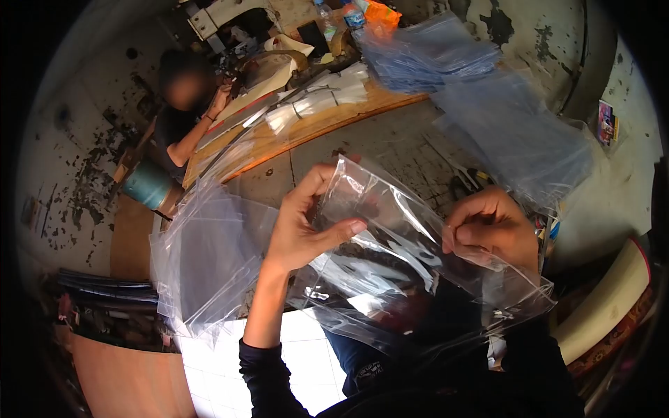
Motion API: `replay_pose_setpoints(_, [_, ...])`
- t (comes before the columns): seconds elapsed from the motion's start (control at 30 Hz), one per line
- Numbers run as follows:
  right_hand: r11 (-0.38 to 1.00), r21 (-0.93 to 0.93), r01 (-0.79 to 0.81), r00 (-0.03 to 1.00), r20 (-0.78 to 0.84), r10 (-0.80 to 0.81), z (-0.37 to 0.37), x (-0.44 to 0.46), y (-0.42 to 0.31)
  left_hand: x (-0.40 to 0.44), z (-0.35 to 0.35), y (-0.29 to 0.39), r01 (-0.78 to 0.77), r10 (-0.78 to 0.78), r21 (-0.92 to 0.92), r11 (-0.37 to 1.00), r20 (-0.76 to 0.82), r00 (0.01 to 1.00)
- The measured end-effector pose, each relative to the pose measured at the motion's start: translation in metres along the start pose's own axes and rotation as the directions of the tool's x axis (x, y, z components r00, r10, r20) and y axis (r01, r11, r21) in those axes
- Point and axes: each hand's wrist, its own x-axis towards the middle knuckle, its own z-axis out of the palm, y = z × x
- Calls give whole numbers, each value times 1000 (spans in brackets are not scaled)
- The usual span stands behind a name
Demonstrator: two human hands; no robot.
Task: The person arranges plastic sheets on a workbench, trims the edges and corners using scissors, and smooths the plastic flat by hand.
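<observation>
A clear plastic sheet, folded or bag-like [390,261], spans between my two hands above my lap. My left hand [306,226] grips its upper left part, thumb on the near face and fingers behind. On the other side my right hand [491,226] pinches the sheet's edge, fingers curled. Light glints off its creases. To the left of my left hand lies a pile of clear plastic sheets [209,254]. Beyond my right hand more bluish plastic sheets [516,132] are spread out, and a thicker stack [432,52] sits farther back.
Another person [188,104] sits at the far left by a sewing machine [230,17]. A wooden table edge [313,132] runs across, bearing a bundle of white strips [313,101]. Scissors [463,182] lie just past my right hand. Bottles [353,14] stand at the back.
</observation>
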Motion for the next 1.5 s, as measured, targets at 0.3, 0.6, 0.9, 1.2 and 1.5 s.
replay_pose_setpoints(0.3, [923,-385,1,874,-448,-187,-31,27,22,-22,-30,24,-42,213,448,893,-340,916])
replay_pose_setpoints(0.6, [-22,-824,-566,711,-475,-519,-71,16,90,-27,-133,121,202,902,956,-213,113,416])
replay_pose_setpoints(0.9, [9,-735,-678,633,-591,-500,-55,7,83,-72,77,50,-243,-7,913,-328,255,967])
replay_pose_setpoints(1.2, [575,-603,-553,704,-708,-65,-36,-57,56,-80,129,-7,96,-303,942,321,6,953])
replay_pose_setpoints(1.5, [986,159,-45,868,-483,117,25,-105,110,-109,150,-28,246,-354,917,315,-127,927])
